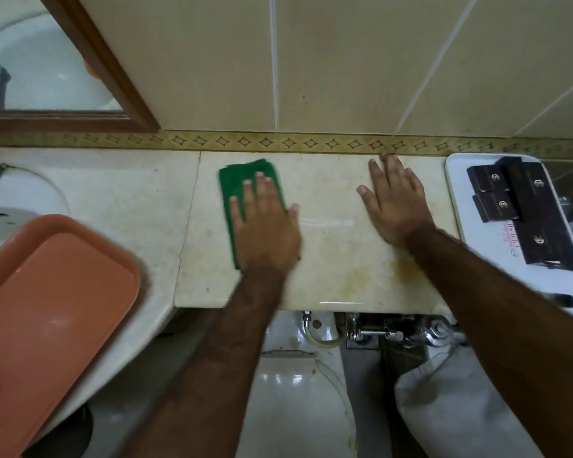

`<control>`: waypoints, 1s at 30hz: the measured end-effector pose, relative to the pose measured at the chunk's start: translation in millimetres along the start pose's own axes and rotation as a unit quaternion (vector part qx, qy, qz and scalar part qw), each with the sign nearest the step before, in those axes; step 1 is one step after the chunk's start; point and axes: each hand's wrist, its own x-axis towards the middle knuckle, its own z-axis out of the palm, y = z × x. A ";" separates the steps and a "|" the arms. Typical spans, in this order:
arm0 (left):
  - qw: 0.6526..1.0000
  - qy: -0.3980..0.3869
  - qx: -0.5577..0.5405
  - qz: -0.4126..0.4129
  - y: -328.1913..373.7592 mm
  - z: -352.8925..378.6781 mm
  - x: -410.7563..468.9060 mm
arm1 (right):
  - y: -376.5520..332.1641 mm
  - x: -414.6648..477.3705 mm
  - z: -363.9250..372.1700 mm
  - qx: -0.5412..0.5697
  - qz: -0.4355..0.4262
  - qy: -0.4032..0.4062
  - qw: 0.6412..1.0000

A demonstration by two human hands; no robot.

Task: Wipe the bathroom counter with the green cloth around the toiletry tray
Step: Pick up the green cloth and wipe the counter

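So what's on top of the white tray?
The white tray holds several dark boxes with small gold logos, some stacked. A printed paper pokes out from beneath them, mostly covered. The tray's near end is hidden by the right arm.

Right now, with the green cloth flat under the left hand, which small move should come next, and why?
Probably slide the left hand with the green cloth rightward across the counter, toward the yellowish stain near the front edge. The right hand lies flat in between and would need to lift.
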 end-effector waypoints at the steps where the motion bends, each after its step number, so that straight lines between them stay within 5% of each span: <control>1: 1.000 -0.004 -0.005 0.030 20.8 5.3 -9.1 | 0.8 0.4 1.1 0.010 -0.001 -0.003 1.000; 7: 0.981 -0.058 -0.092 0.159 103.2 7.2 -74.5 | 11.0 7.5 -47.8 0.173 0.007 -0.121 0.977; 10: 0.973 0.002 -0.209 0.102 67.3 -14.3 -52.5 | -12.8 -11.8 -62.9 0.161 0.024 -0.022 0.986; 13: 0.989 0.036 -0.139 0.034 -4.6 -20.8 -22.2 | -67.8 -53.2 -43.0 0.176 0.032 0.066 0.982; 19: 0.997 0.019 -0.016 0.076 -49.8 -1.8 -14.8 | -121.8 -76.0 21.0 0.007 0.019 -0.008 1.000; 26: 0.996 0.030 -0.038 0.072 -48.9 -5.6 -14.4 | -109.8 -55.9 21.7 0.009 -0.105 -0.023 0.994; 30: 0.996 0.029 -0.045 0.075 -49.3 -8.1 -16.0 | -67.9 -67.7 15.8 0.023 0.008 0.004 1.000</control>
